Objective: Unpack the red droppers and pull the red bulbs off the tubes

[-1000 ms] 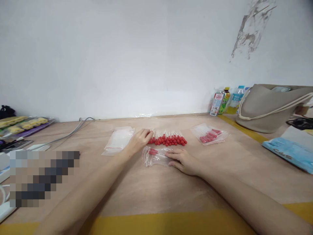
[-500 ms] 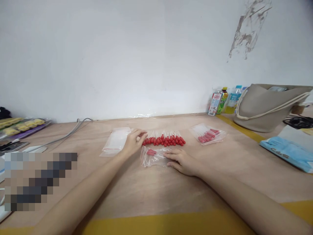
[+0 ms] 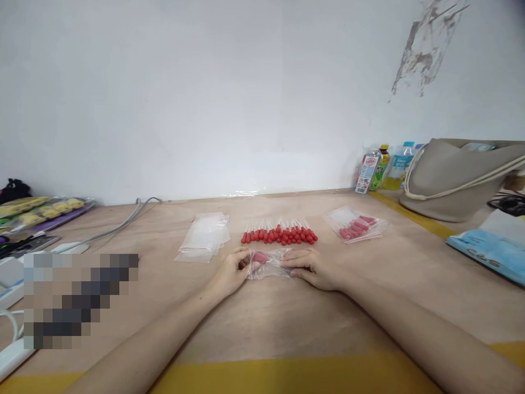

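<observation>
In the head view, my left hand [image 3: 234,269] is closed at the left end of a clear plastic bag [image 3: 273,269]. Its thumb and fingers pinch around a red-tipped stick [image 3: 260,256], whose red end shows under the film; the pale end is hidden by the fingers. My right hand [image 3: 315,268] grips the bag's right end between thumb and fingers and rests on the table. Just beyond the bag, several red-tipped sticks [image 3: 283,235] lie side by side in a row, red ends towards me.
Flat zip bags [image 3: 203,235] are stacked to the left. A bag of red-tipped sticks [image 3: 356,227] lies to the right. Farther right are a blue tissue pack [image 3: 488,254], a grey tote bag [image 3: 459,180] and drink bottles [image 3: 397,167]. A cable [image 3: 123,219] crosses the left side.
My left hand has come from the row of sticks down to the bag's left end. The right hand still holds the bag. The view has shifted slightly.
</observation>
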A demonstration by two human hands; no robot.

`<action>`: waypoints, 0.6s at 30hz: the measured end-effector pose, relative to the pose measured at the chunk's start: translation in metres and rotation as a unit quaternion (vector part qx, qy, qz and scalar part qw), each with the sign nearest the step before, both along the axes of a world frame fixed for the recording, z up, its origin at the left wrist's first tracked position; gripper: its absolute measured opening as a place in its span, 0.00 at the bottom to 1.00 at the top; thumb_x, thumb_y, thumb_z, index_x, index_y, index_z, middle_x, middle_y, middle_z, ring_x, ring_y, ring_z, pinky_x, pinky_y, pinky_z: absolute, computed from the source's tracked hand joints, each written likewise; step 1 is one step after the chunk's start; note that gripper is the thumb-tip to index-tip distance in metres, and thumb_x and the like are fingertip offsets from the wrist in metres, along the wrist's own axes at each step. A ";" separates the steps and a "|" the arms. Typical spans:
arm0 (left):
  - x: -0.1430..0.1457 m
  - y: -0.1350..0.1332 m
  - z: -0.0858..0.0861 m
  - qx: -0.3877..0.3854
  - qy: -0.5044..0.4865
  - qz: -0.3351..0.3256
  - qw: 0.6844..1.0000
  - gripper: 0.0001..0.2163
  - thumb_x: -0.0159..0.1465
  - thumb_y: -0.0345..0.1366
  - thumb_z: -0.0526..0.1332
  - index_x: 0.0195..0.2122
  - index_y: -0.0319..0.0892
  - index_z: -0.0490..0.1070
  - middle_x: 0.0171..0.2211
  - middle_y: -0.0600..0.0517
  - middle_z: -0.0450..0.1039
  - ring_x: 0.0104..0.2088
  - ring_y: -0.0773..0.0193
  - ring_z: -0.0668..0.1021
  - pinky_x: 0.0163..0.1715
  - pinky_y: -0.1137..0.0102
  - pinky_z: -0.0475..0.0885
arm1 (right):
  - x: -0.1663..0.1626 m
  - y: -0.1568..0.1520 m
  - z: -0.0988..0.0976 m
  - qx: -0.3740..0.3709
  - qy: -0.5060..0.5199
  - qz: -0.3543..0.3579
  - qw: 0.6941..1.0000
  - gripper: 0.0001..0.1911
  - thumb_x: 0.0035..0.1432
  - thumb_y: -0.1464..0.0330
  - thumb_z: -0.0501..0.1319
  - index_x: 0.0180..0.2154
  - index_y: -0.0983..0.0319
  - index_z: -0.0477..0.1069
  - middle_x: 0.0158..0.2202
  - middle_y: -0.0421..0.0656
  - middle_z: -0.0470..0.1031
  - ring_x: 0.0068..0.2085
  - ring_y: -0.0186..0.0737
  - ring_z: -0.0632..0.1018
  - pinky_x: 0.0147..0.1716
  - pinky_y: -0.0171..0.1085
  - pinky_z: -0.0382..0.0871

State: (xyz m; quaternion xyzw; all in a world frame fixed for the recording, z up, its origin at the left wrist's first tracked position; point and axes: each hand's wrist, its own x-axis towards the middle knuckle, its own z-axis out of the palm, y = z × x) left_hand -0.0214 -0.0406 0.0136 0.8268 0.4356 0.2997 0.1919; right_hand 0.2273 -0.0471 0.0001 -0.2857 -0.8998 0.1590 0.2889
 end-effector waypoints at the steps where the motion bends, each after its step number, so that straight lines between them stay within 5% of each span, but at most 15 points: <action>1: 0.000 0.000 0.000 0.000 0.007 -0.002 1.000 0.12 0.59 0.39 0.56 0.42 0.46 0.72 0.33 0.54 0.66 0.27 0.71 0.68 0.27 0.76 0.64 | 0.000 0.001 0.000 -0.003 0.006 0.004 1.000 0.16 0.56 0.69 0.56 0.47 0.58 0.69 0.46 0.44 0.73 0.48 0.39 0.72 0.49 0.41 0.63; 8: -0.001 0.003 -0.005 -0.023 0.038 -0.026 0.999 0.12 0.60 0.38 0.56 0.44 0.49 0.70 0.33 0.54 0.63 0.27 0.70 0.68 0.29 0.74 0.65 | 0.002 0.004 -0.003 -0.013 0.034 0.018 0.999 0.14 0.55 0.70 0.56 0.44 0.57 0.71 0.44 0.43 0.74 0.47 0.39 0.73 0.48 0.41 0.66; 14: 0.003 -0.002 -0.001 0.020 -0.014 -0.049 0.999 0.16 0.59 0.36 0.56 0.48 0.42 0.65 0.42 0.48 0.66 0.44 0.60 0.69 0.46 0.65 0.64 | 0.002 0.007 -0.007 -0.019 0.046 0.027 0.998 0.16 0.54 0.72 0.56 0.45 0.57 0.70 0.44 0.42 0.74 0.47 0.38 0.73 0.48 0.40 0.66; 18: 0.002 -0.002 -0.001 0.004 0.001 -0.073 0.997 0.13 0.60 0.37 0.56 0.46 0.43 0.67 0.38 0.49 0.69 0.40 0.61 0.71 0.43 0.65 0.66 | 0.002 0.007 -0.009 -0.015 0.049 0.028 0.998 0.15 0.54 0.73 0.56 0.44 0.58 0.71 0.44 0.42 0.74 0.47 0.38 0.73 0.48 0.40 0.66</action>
